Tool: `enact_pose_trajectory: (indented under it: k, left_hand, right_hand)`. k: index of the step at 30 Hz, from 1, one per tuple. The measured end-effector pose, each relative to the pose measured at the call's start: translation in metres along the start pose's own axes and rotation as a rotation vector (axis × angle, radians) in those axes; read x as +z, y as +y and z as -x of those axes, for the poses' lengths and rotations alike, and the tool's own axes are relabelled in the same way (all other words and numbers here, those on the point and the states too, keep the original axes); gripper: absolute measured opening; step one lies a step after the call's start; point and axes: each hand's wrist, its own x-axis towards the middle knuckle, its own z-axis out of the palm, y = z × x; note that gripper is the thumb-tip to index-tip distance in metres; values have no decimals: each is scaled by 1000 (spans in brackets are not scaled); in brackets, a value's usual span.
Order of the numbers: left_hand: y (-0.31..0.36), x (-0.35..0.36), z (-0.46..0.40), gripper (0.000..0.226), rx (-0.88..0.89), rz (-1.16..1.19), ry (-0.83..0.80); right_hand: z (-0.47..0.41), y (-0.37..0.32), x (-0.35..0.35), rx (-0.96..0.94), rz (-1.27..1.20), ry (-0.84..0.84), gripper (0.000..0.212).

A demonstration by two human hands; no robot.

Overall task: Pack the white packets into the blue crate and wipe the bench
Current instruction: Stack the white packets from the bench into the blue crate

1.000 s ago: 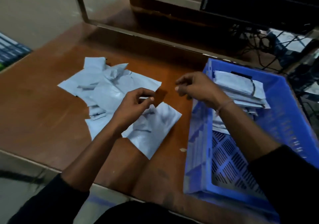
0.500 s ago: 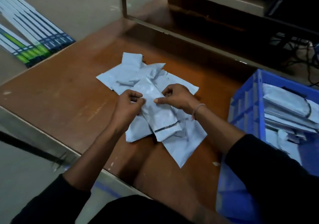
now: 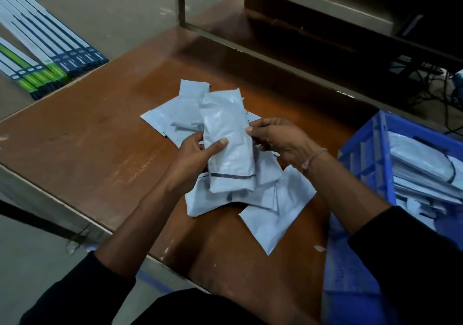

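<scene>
Now both hands hold one white packet (image 3: pixel 226 144) lifted clear above the heap, where half a second ago that packet still lay low against the pile while the fingers worked at its top edge. The left hand (image 3: pixel 193 159) has shifted from a closed pinch to a grip along the packet's left edge, thumb pressed flat on its front face. The right hand (image 3: pixel 278 136) has moved up to the packet's right edge and pinches it there with curled fingers; a thin band sits on that wrist. A second earlier the right hand was over by the blue crate (image 3: pixel 365 159), and the view has swung left since, so less of the crate shows.

The held packet is long and narrow, pale grey-white with a soft sheen, wrinkled, standing nearly on end with its far end tipped away. A thin dark line crosses it close to its near end, and below that line the material folds under.

Beneath it the pile of packets (image 3: pixel 263 199) lies loose and overlapping on the brown bench (image 3: pixel 87 144), at the middle of the bench top, some flat, some folded, one large flat piece sticking out toward the near right. At the right edge of the view, the blue crate stands on the bench just beside the pile, already carrying a stack of packed packets (image 3: pixel 421 174) against its far side. Off the bench at the far left, a row of long flat boxes (image 3: pixel 37 56) lies on the floor.
</scene>
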Motion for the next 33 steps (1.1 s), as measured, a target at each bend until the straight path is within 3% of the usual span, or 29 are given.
enact_pose_trajectory:
  k: [2, 4, 6, 8, 9, 10, 14, 20, 25, 30, 33]
  left_hand:
    - [-8, -7, -4, 40, 20, -4, 79]
    - [-14, -17, -4, 44, 37, 6, 140]
    - [-17, -24, -1, 45, 49, 35, 165]
    - [-17, -28, 3, 45, 60, 52, 178]
    - [-17, -29, 6, 45, 69, 44, 183]
    - [-17, -29, 8, 46, 82, 29, 185]
    - [-16, -27, 13, 47, 131, -31, 178]
    - [-20, -12, 14, 45, 124, -91, 148]
    - [-15, 12, 15, 46, 101, -61, 91]
    - [-1, 61, 25, 50, -16, 118, -58]
    - [16, 96, 40, 59, -56, 147, -192]
  right_hand:
    - [-8, 6, 1, -21, 117, 108, 17]
    - [-18, 17, -2, -36, 456, 262, 33]
    - [-22, 26, -1, 51, 664, 293, 70]
    - [-23, 34, 1, 131, 728, 224, 113]
    - [-27, 38, 0, 139, 729, 203, 123]
    - [-28, 39, 0, 137, 705, 197, 123]
    - [-22, 29, -3, 165, 509, 161, 67]
    - [4, 16, -31, 143, 147, 128, 15]
    - [39, -6, -78, 46, 77, 135, 8]
    - [76, -12, -98, -17, -80, -77, 26]
    - [92, -3, -102, -36, -53, -33, 28]
